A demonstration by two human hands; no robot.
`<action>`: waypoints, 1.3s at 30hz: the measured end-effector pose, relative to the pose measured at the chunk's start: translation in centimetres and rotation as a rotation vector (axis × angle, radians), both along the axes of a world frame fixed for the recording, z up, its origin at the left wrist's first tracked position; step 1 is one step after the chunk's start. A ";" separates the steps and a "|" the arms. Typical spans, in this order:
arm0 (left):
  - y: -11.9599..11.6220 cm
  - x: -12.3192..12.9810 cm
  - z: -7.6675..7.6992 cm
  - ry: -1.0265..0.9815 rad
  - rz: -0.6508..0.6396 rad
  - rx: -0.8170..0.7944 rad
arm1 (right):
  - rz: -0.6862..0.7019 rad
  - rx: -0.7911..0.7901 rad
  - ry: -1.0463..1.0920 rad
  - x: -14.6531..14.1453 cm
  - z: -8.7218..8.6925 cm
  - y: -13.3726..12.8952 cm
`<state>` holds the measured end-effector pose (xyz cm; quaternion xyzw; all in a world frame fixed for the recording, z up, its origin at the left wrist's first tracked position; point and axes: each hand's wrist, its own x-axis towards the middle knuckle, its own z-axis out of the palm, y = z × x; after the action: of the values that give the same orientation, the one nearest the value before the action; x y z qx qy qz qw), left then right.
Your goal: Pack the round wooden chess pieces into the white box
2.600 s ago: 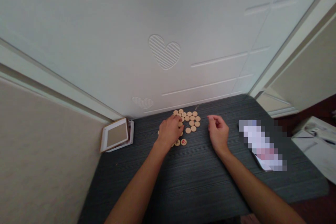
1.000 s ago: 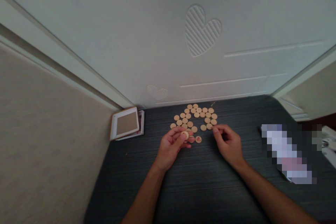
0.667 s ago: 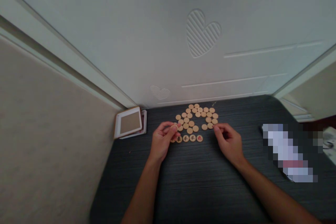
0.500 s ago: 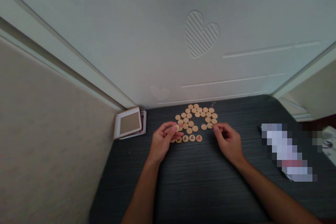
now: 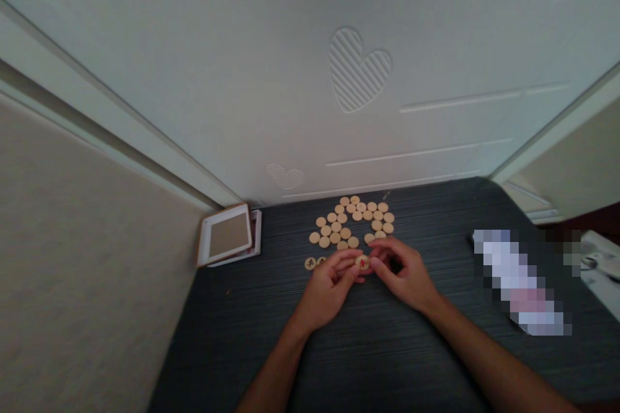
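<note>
A round wooden Chinese chess piece [image 5: 362,262] shows a red character facing up. My left hand [image 5: 329,290] pinches it from the left, thumb in front and fingers behind. From the other side, the closed fingertips of my right hand [image 5: 404,274] meet its right edge. Just beyond both hands lie several blank-side-up chess pieces [image 5: 335,238], spread in a loose curve. Part of a row of face-up pieces with black characters [image 5: 310,263] shows left of my left fingers; my hands hide the remainder of that row.
The dark wood-grain table [image 5: 387,361] meets a white panel [image 5: 232,110] with raised hearts at the back. At the left edge rests a white-lined tray [image 5: 225,237] on a box. A blurred-out object [image 5: 518,284] lies on the right.
My right hand has come left from the edge of the blank pieces, and my left hand has shifted right. Both now meet at one piece, with its red character visible. The view has shifted slightly.
</note>
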<state>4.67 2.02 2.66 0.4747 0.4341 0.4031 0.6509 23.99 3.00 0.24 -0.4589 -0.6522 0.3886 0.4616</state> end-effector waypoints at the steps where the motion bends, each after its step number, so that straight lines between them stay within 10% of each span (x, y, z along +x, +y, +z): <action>1: 0.0 0.1 -0.1 0.017 0.004 0.011 | 0.010 0.007 -0.006 0.0 0.1 0.0; 12: -0.1 0.3 -0.6 0.207 0.114 0.053 | 0.047 0.088 -0.133 0.4 0.7 0.6; 22: 1.8 -3.0 -0.7 0.374 0.619 0.309 | 0.056 0.078 -0.363 1.3 -0.2 1.1; 39: 2.8 -4.6 -1.4 0.429 0.729 0.378 | -0.012 0.104 -0.438 1.3 -0.6 1.0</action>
<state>0.05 4.78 1.22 0.4741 0.6164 0.5705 0.2640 25.30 4.04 -0.38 -0.5118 -0.7532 0.2430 0.3344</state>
